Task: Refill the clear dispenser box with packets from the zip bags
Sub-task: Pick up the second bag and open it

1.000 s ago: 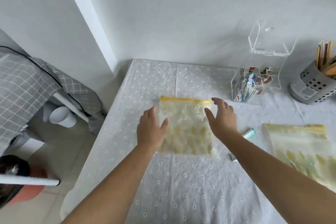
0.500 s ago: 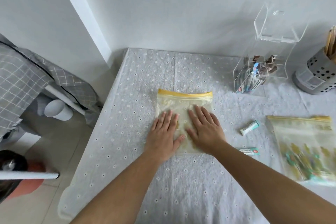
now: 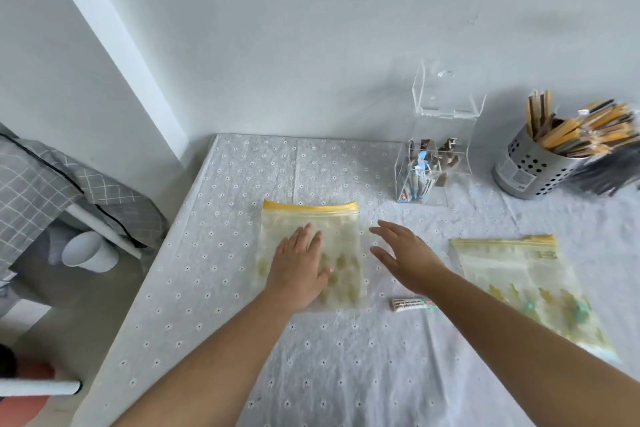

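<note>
Head view: yellow-sealed zip bag (image 3: 311, 229) lies flat — left hand (image 3: 299, 269) pressing it.

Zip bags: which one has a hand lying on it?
The middle zip bag, under the flat left hand; the zip bag further right lies untouched.

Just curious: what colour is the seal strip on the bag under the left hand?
Yellow seal strip, clearest in the head view.

the tabletop (image 3: 346, 374) is covered in matt white eyelet cloth. the zip bag (image 3: 341, 229) is seen as glossy clear plastic, the dispenser box (image 3: 446, 135) as smooth clear acrylic, the holder (image 3: 526, 166) as perforated matt metal.
</note>
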Motion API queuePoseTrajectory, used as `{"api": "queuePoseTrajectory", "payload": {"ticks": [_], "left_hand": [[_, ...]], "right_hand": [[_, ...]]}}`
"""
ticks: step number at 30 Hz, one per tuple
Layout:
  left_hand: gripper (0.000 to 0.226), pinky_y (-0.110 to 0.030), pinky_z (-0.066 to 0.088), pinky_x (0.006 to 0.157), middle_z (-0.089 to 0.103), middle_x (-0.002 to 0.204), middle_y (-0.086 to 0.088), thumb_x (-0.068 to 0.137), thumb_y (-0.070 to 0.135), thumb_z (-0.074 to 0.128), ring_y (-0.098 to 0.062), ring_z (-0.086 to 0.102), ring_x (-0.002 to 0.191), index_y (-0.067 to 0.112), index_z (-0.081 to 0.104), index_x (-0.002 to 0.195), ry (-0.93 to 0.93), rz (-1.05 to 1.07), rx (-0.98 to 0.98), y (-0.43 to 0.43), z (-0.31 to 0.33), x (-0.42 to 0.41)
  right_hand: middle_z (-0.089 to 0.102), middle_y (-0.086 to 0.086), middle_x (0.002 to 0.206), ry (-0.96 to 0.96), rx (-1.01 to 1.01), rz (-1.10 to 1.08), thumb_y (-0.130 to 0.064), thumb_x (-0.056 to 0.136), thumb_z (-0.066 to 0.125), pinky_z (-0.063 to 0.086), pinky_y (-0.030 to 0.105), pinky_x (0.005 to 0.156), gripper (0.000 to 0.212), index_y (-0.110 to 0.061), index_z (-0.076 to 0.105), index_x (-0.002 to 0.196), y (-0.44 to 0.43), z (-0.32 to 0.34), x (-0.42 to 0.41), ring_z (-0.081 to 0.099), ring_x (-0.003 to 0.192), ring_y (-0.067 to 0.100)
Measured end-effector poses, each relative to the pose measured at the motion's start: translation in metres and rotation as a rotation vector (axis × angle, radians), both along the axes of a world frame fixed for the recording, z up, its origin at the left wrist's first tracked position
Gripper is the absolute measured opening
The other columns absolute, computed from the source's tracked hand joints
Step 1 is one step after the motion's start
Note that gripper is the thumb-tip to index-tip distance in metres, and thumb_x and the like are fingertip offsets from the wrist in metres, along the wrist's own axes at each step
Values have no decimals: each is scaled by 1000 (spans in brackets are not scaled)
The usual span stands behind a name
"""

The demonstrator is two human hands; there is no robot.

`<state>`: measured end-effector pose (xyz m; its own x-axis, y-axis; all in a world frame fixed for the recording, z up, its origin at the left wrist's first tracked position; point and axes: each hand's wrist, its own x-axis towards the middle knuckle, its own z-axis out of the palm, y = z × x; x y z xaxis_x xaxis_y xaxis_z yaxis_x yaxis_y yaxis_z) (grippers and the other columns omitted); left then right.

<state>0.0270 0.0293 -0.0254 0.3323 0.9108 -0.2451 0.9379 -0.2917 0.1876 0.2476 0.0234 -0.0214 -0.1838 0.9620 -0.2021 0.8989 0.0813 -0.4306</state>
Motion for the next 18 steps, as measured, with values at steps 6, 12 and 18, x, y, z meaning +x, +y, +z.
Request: {"api": "queuePoseTrajectory", "payload": {"ticks": [6,12,18], "left_hand": [[66,-38,8,120,2,159,-6,95,40,41,-20,1,146,16,12,149,-80,-149,27,-8,17,114],[68,-39,8,120,11,157,-8,93,41,44,-22,8,145,13,14,148,-22,-246,-41,-29,2,210],[72,-39,27,115,33,148,-7,89,38,55,-24,29,138,17,19,147,-382,111,-234,-48,-7,258]], "right_hand": [[41,-4,148,-115,-6,-178,-40,96,43,33,37,111,45,-27,41,139,-20,15,125,35,137,17],[29,-4,154,-253,-170,-160,-40,94,48,29,40,114,61,-26,23,147,-36,5,207,25,143,20],[24,-5,155,-243,-139,-106,-46,85,60,21,39,116,75,-26,23,147,-38,-6,233,21,144,19]]}}
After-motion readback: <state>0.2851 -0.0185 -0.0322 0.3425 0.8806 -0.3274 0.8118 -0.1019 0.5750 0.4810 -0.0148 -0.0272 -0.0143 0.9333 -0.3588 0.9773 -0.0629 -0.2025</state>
